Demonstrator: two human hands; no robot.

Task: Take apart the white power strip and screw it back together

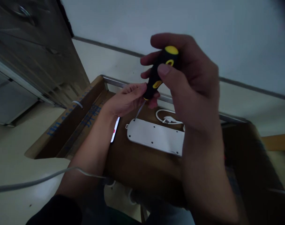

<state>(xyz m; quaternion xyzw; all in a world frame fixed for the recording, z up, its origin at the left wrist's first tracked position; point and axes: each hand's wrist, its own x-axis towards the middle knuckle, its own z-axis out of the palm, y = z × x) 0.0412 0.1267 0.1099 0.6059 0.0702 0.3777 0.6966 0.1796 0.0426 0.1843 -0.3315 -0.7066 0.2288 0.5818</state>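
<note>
Cardboard box (142,175) — white power strip (155,137); coiled cord (157,115); phone (114,129)

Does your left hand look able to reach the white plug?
Probably yes. The left hand sits near the white plug, with only the yellow-and-black screwdriver, gripped by the right hand, crossing the short way there.

Dim, flat light fills the room. The right hand (188,90) falls dark and slightly soft, the wall (180,25) bows toward the frame's edges, and a dark smudge sits at upper right.

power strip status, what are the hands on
Right hand gripping black-and-yellow screwdriver, tip at corner screw hole of white power strip. Left hand beside shaft. Plug beyond strip.
</note>
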